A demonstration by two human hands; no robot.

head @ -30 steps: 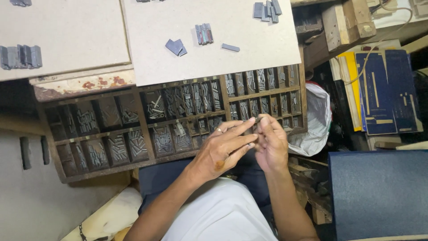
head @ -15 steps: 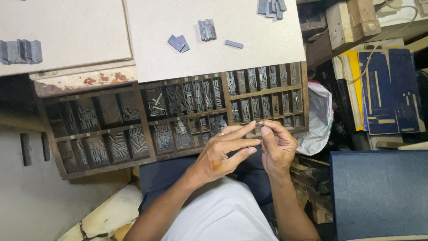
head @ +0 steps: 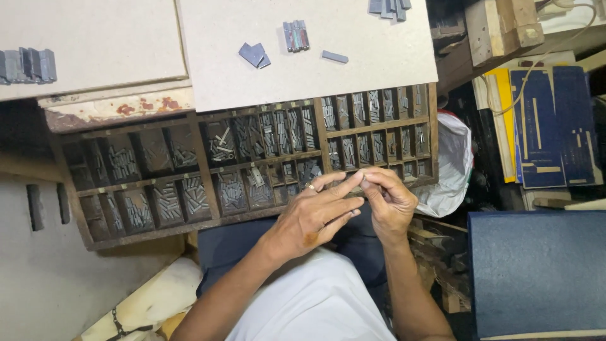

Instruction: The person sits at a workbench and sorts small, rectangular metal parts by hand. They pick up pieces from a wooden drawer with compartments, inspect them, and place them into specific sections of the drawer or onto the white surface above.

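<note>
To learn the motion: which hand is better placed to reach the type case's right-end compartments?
Probably the right hand: it lies just beside the right-end compartments of the type case. The left hand sits nearer the middle and would have to cross over the right.

Soft, even light falls from overhead, brightest on the pale boards [head: 303,57] along the desk's far edge, with no glare anywhere. The compartments of the wooden type tray [head: 252,164] sit in dim shadow, and the gap at its left end goes nearly black. Focus is fairly sharp throughout, though the fingertips [head: 361,180] look slightly soft.
</note>
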